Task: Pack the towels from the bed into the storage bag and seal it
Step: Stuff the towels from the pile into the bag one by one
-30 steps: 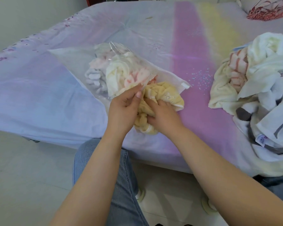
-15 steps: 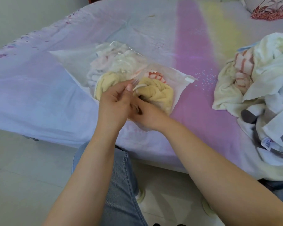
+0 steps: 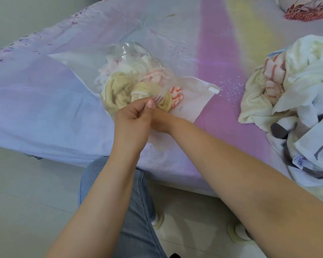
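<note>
The yellow towel (image 3: 119,90) that bulged out of the storage bag (image 3: 131,75) a second ago now lies inside it, so this piece is packed. Your left hand (image 3: 132,120) pinches the bag's clear mouth film between thumb and fingers; your right hand (image 3: 160,120) sits behind it, its fingers hidden. Right of the bag, a heap of towels (image 3: 291,101) waits on the lilac bed (image 3: 35,101). Pale floor tiles (image 3: 26,202) lie below.

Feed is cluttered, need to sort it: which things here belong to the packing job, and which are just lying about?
Job:
- clear plastic storage bag
- yellow towel inside the bag
- heap of white, striped and grey towels
- left hand pinching the bag's edge
- right hand

Lying about:
- red patterned pillow
- lilac bedsheet
</note>
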A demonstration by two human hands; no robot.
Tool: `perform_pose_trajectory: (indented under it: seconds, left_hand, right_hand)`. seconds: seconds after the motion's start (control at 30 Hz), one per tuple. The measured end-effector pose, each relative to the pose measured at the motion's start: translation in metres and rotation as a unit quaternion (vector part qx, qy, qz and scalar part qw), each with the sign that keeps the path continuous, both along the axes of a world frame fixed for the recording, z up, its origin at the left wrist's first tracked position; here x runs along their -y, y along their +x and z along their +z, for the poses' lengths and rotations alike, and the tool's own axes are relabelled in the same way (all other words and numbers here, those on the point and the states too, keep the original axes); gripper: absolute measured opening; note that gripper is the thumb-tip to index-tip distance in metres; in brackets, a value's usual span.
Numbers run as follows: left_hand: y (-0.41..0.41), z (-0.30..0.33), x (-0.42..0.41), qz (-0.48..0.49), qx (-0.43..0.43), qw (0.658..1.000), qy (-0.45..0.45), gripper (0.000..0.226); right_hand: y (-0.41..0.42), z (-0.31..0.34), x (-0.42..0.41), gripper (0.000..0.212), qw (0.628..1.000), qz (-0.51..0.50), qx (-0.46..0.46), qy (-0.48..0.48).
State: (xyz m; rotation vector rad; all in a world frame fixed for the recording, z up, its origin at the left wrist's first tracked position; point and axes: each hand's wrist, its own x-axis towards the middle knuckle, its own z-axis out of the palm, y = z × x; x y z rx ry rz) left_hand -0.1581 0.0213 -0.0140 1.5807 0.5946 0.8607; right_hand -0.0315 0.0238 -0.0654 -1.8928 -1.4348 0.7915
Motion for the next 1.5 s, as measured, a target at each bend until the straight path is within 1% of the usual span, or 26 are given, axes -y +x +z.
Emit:
perform_pose_trajectory:
  seconds: [0.03, 0.1, 0.13, 0.2, 0.27, 0.3, 0.37, 0.43, 0.5, 0.53, 0.6, 0.63, 0.67, 0.7, 0.73, 0.77, 0.8, 0.87, 0.97, 1.07, 1.13, 1.2, 1.33, 1.37, 1.43, 1.5]
  left_hand:
    - [0.000, 0.001, -0.001, 0.007, 0.006, 1.000, -0.007, 0.019]
    - [0.000, 0.002, -0.005, 0.016, 0.022, 0.999, -0.020, 0.019]
    - [0.001, 0.002, -0.007, 0.018, 0.025, 0.999, -0.023, 0.020]
    - [0.006, 0.000, -0.006, 0.015, 0.013, 1.000, -0.014, 0.020]
    - [0.012, -0.004, 0.000, 0.002, -0.004, 1.000, 0.002, 0.022]
    - [0.014, -0.005, 0.004, -0.001, -0.010, 1.000, 0.012, 0.023]
    - [0.020, -0.007, 0.012, -0.003, -0.027, 0.999, 0.040, 0.024]
    - [0.025, -0.009, 0.018, -0.001, -0.052, 0.996, 0.068, 0.025]
    - [0.031, -0.009, 0.024, -0.004, -0.057, 0.996, 0.070, 0.027]
    - [0.034, -0.008, 0.027, -0.007, -0.055, 0.996, 0.067, 0.027]
    - [0.041, -0.006, 0.033, -0.011, -0.053, 0.997, 0.062, 0.027]
    - [0.044, -0.006, 0.036, -0.011, -0.054, 0.997, 0.062, 0.027]
    - [0.047, -0.006, 0.038, -0.012, -0.055, 0.996, 0.062, 0.027]
    - [0.049, -0.006, 0.042, -0.014, -0.053, 0.997, 0.062, 0.027]
    - [0.051, -0.006, 0.045, -0.014, -0.050, 0.997, 0.059, 0.026]
    - [0.053, -0.005, 0.048, -0.015, -0.045, 0.997, 0.054, 0.026]
    - [0.054, -0.005, 0.050, -0.015, -0.040, 0.998, 0.049, 0.026]
    - [0.056, -0.006, 0.056, -0.020, -0.032, 0.998, 0.041, 0.026]
    - [0.057, -0.008, 0.061, -0.026, -0.032, 0.998, 0.041, 0.026]
    - [0.058, -0.011, 0.063, -0.033, -0.036, 0.998, 0.037, 0.025]
    - [0.056, -0.011, 0.064, -0.039, -0.038, 0.998, 0.032, 0.025]
    - [0.055, -0.011, 0.065, -0.041, -0.038, 0.998, 0.029, 0.026]
    - [0.052, -0.011, 0.066, -0.041, -0.039, 0.998, 0.018, 0.026]
    - [0.052, -0.011, 0.066, -0.042, -0.040, 0.998, 0.015, 0.026]
    - [0.050, -0.010, 0.065, -0.044, -0.044, 0.998, 0.012, 0.026]
    - [0.049, -0.010, 0.064, -0.047, -0.046, 0.998, 0.012, 0.026]
  right_hand:
    - [0.003, 0.002, -0.007, 0.024, 1.000, -0.008, -0.003, 0.007]
    - [0.010, -0.007, -0.014, 0.018, 0.997, -0.018, 0.069, -0.032]
    - [0.013, -0.017, -0.014, 0.020, 0.994, -0.028, 0.097, -0.032]
    - [0.008, -0.023, 0.010, 0.025, 0.989, -0.020, 0.144, 0.012]
    - [0.005, -0.018, 0.047, 0.024, 0.991, -0.021, 0.118, 0.063]
    - [0.003, -0.014, 0.068, 0.025, 0.993, -0.039, 0.088, 0.065]
    - [0.000, -0.011, 0.107, 0.025, 0.991, -0.096, 0.065, 0.065]
    - [-0.001, -0.004, 0.137, 0.024, 0.975, -0.183, 0.078, 0.095]
    - [0.003, 0.001, 0.164, 0.021, 0.935, -0.296, 0.112, 0.160]
    - [0.007, 0.005, 0.178, 0.019, 0.898, -0.363, 0.141, 0.206]
    - [0.018, 0.014, 0.207, 0.021, 0.790, -0.498, 0.219, 0.284]
    - [0.024, 0.017, 0.222, 0.025, 0.735, -0.559, 0.260, 0.283]
    - [0.032, 0.016, 0.236, 0.030, 0.692, -0.609, 0.298, 0.248]
    - [0.039, 0.013, 0.249, 0.040, 0.672, -0.647, 0.313, 0.182]
    - [0.045, 0.009, 0.262, 0.054, 0.672, -0.671, 0.296, 0.103]
    - [0.050, 0.003, 0.271, 0.070, 0.684, -0.682, 0.258, 0.035]
    - [0.053, -0.003, 0.279, 0.081, 0.698, -0.682, 0.220, -0.007]
    - [0.054, -0.010, 0.290, 0.085, 0.713, -0.678, 0.177, -0.019]
    - [0.048, -0.010, 0.294, 0.073, 0.718, -0.684, 0.129, 0.027]
    - [0.040, -0.006, 0.290, 0.062, 0.734, -0.670, 0.095, 0.057]
    - [0.035, -0.002, 0.287, 0.050, 0.734, -0.663, 0.124, 0.082]
    - [0.033, 0.001, 0.283, 0.037, 0.731, -0.645, 0.200, 0.099]
    - [0.025, -0.003, 0.273, 0.025, 0.757, -0.598, 0.249, 0.089]
    - [0.022, -0.005, 0.271, 0.034, 0.753, -0.594, 0.274, 0.069]
    - [0.019, -0.011, 0.272, 0.069, 0.733, -0.604, 0.313, 0.000]
    - [0.022, -0.013, 0.279, 0.093, 0.743, -0.609, 0.265, -0.078]
